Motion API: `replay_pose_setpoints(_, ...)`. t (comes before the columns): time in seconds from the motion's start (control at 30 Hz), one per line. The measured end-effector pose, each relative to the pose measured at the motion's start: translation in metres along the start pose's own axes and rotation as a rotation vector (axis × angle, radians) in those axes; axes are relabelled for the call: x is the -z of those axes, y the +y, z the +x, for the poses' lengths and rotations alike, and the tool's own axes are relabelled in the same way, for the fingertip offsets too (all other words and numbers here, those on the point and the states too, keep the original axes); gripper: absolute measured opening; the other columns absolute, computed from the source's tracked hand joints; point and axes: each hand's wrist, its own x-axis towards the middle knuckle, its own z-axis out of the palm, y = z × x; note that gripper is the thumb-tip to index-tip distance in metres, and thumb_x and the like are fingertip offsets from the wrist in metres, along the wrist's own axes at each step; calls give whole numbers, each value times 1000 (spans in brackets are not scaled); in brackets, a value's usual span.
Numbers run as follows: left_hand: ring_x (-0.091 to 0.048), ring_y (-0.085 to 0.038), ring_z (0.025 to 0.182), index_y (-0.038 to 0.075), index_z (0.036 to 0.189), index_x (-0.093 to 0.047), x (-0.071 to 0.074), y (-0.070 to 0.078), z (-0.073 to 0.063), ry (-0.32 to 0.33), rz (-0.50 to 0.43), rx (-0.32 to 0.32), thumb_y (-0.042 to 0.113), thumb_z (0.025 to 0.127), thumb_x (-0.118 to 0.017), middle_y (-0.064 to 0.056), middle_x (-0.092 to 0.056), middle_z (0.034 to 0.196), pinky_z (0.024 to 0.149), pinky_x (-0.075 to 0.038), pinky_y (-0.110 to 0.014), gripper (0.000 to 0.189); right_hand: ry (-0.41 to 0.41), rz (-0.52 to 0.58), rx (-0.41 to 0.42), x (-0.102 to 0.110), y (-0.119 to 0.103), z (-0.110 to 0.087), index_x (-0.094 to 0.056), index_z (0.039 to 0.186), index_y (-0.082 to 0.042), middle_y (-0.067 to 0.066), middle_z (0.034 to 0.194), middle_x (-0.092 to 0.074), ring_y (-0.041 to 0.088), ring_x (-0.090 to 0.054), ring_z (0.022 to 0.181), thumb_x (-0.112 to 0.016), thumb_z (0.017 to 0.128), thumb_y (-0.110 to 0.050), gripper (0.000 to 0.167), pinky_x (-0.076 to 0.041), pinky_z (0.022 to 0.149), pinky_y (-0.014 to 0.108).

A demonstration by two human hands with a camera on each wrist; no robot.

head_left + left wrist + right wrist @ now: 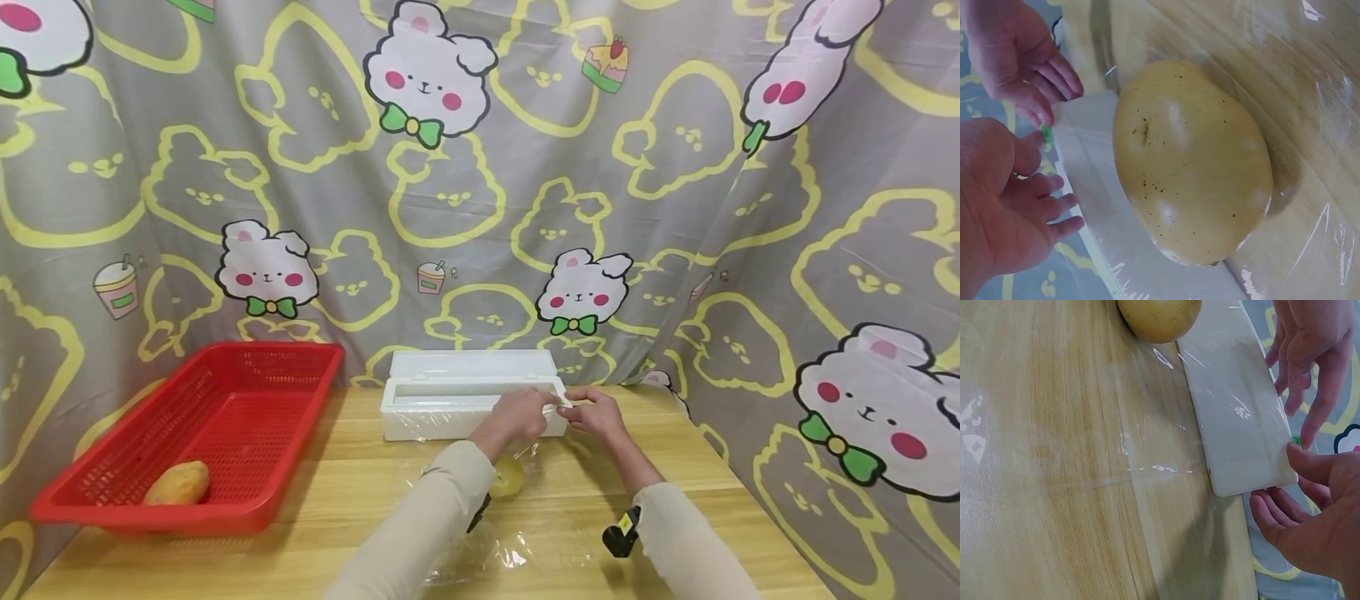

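Observation:
A white cling film box (457,421) stands on the table with its lid (472,364) raised. Clear film (517,550) stretches from its front over the tabletop. On the film area lies a yellow potato (1191,162) with dark specks, close to the box. My left hand (521,414) reaches over the box's right part, its index fingertip at a small green piece (1296,440) by the end. With thumb and fingers, my right hand (596,414) grips the right end corner of the box. The left hand's other fingers (1054,206) are loosely extended along the box edge.
At the left stands a red plastic basket (300,442) with another potato (178,483) in it. A patterned curtain (465,192) hangs behind the wooden table (345,500) and along its sides.

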Motion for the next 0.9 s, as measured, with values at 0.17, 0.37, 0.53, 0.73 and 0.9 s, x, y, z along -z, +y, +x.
replay_pose_setpoints(0.17, -62, -24, 123, 30, 145, -56, -3, -3, 0, -6, 11, -3, 6, 89, -57, -4, -65, 137, 95, -53, -43, 60, 15, -13, 1, 0, -2, 2, -65, 120, 9, 32, 127, -60, 12, -68, 79, -79, 83, -1, 41, -61, 83, 39)
replay_pose_setpoints(0.37, -54, -25, 134, 26, 149, -50, -4, 0, 1, -28, 72, 2, 14, 93, -59, -5, -58, 146, 110, -44, -45, 58, -7, -41, 13, 1, -5, 3, -64, 120, 10, 33, 129, -59, 12, -68, 80, -78, 84, -2, 41, -61, 84, 40)
replay_pose_setpoints(0.53, -57, -25, 130, 12, 140, -54, 2, 15, 3, -29, 43, -17, 16, 92, -62, -6, -59, 141, 108, -46, -38, 49, -21, -56, 13, 4, -6, 2, -63, 119, 12, 32, 131, -59, 10, -68, 79, -75, 86, 0, 37, -61, 84, 39)
replay_pose_setpoints(0.73, -50, -25, 138, 22, 153, -44, 1, 23, 6, -76, -18, 36, 12, 94, -57, -2, -52, 151, 111, -43, -41, 61, -40, -54, 14, 6, -3, 4, -63, 117, 13, 34, 127, -61, 14, -70, 80, -69, 86, 3, 33, -61, 81, 38)
replay_pose_setpoints(0.9, -54, -23, 135, 23, 154, -43, -2, 21, 6, -90, 63, 32, 15, 94, -58, 0, -55, 150, 111, -44, -39, 63, -28, -47, 18, 4, 1, 6, -64, 116, 13, 33, 126, -62, 15, -70, 81, -67, 85, 5, 32, -61, 83, 41)
